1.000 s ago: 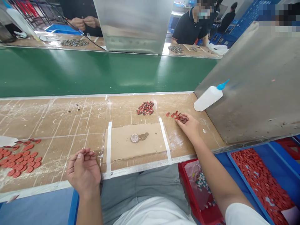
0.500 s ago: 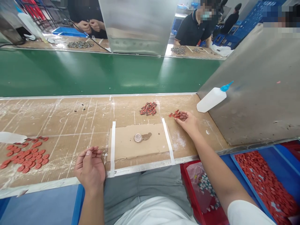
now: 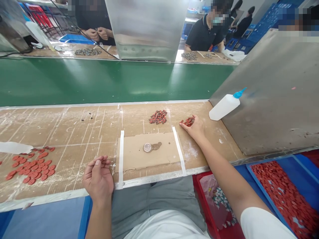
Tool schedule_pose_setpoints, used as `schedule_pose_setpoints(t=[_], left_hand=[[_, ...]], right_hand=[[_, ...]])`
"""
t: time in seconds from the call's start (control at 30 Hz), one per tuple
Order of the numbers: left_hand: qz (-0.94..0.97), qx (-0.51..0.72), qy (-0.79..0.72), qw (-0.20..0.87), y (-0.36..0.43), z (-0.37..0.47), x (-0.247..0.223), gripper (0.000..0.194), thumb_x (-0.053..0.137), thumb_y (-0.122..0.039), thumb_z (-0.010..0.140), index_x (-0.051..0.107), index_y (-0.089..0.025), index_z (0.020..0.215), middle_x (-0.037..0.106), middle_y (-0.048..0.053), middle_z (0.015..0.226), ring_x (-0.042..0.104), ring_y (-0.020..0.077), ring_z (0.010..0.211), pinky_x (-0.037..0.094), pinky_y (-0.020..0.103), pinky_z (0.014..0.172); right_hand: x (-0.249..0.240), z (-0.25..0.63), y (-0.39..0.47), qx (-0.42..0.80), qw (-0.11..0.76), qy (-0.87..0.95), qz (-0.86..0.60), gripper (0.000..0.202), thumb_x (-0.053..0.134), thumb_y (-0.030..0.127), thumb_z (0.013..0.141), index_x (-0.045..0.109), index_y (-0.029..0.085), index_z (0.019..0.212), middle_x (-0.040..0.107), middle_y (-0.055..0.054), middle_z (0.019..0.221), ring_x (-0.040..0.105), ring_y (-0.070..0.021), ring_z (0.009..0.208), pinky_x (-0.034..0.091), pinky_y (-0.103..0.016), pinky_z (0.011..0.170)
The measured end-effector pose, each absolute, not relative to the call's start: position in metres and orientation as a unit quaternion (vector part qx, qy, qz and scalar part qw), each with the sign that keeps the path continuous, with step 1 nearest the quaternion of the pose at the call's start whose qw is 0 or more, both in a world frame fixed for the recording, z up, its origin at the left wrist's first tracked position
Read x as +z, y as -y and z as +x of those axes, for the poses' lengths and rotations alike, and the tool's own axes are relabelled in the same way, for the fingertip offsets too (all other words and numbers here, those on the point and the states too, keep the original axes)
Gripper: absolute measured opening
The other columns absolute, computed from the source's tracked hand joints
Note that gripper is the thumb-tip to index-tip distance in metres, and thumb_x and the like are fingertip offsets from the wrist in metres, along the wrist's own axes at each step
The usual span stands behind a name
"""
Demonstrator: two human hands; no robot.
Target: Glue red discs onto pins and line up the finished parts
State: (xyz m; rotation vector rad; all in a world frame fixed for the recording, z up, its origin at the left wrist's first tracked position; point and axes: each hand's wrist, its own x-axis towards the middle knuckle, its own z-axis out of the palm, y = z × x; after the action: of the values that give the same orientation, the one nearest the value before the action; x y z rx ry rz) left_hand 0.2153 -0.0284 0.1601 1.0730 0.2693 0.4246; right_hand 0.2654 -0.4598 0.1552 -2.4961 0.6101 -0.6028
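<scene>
On the right of the cardboard-covered bench, my right hand curves around a small pile of red parts. Thumb and fingers are apart, on either side of the pile. A second heap of small red and dark metallic parts lies to its left. My left hand rests palm up at the front edge, with fingers curled and thumb against them; anything in them is hidden. Between the hands, a small round clear cap sits on a taped cardboard sheet beside a brown stain.
Red discs and a white bottle lie at left. Another white bottle with blue nozzle leans by a metal panel. Bins of parts, including a blue bin, stand lower right. Co-workers sit beyond the green belt.
My right hand has moved slightly left, its thumb and fingers now spread around the small red pile. My left hand keeps its pose. The view has shifted a little.
</scene>
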Motion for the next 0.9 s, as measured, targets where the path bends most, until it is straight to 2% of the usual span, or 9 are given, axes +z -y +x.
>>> schedule_pose_setpoints(t=[0.23,0.43,0.6,0.7,0.8,0.9], left_hand=[[0.515,0.196,-0.125,0.825,0.027,0.215,0.158,0.011,0.076,-0.022,0.078,0.071,-0.016,0.086,0.069,0.003,0.088,0.066,0.0127,0.086,0.054,0.022,0.073],[0.525,0.199,-0.123,0.818,0.029,0.215,0.157,0.013,0.077,-0.023,0.078,0.07,-0.015,0.086,0.07,0.003,0.087,0.067,0.013,0.085,0.054,0.022,0.072],[0.534,0.201,-0.117,0.813,0.027,0.216,0.152,0.013,0.077,-0.022,0.078,0.07,-0.015,0.087,0.069,0.003,0.088,0.067,0.0134,0.087,0.054,0.022,0.072],[0.537,0.2,-0.107,0.812,0.027,0.216,0.153,0.013,0.077,-0.023,0.079,0.07,-0.015,0.086,0.07,0.003,0.088,0.067,0.0129,0.086,0.054,0.022,0.072],[0.537,0.214,-0.099,0.81,0.03,0.213,0.156,0.013,0.077,-0.022,0.078,0.071,-0.015,0.087,0.07,0.003,0.086,0.068,0.0128,0.084,0.054,0.022,0.072],[0.538,0.265,-0.098,0.794,0.036,0.208,0.16,0.013,0.077,-0.021,0.077,0.07,-0.014,0.085,0.07,0.003,0.082,0.067,0.0134,0.08,0.055,0.024,0.072]], right_hand=[[0.15,0.269,0.459,-0.244,0.222,-0.222,-0.918,0.081,0.075,0.061,0.069,0.05,0.015,0.132,0.065,-0.016,0.119,0.059,-0.0344,0.114,0.045,-0.052,0.103],[0.151,0.271,0.455,-0.247,0.201,-0.234,-0.919,0.092,0.073,0.069,0.067,0.048,0.012,0.134,0.063,-0.019,0.122,0.057,-0.0376,0.116,0.045,-0.053,0.102],[0.151,0.277,0.456,-0.25,0.201,-0.241,-0.916,0.083,0.073,0.064,0.071,0.05,0.013,0.133,0.063,-0.019,0.121,0.057,-0.0367,0.116,0.045,-0.053,0.102],[0.155,0.271,0.453,-0.262,0.214,-0.237,-0.911,0.087,0.075,0.063,0.07,0.047,0.012,0.135,0.06,-0.02,0.127,0.054,-0.0372,0.12,0.043,-0.052,0.105],[0.164,0.24,0.448,-0.288,0.238,-0.228,-0.899,0.092,0.074,0.063,0.071,0.043,0.011,0.14,0.055,-0.021,0.133,0.056,-0.0339,0.116,0.043,-0.05,0.105],[0.173,0.18,0.439,-0.327,0.264,-0.221,-0.88,0.082,0.069,0.062,0.079,0.041,0.019,0.143,0.056,-0.015,0.135,0.06,-0.0276,0.107,0.048,-0.044,0.097]])
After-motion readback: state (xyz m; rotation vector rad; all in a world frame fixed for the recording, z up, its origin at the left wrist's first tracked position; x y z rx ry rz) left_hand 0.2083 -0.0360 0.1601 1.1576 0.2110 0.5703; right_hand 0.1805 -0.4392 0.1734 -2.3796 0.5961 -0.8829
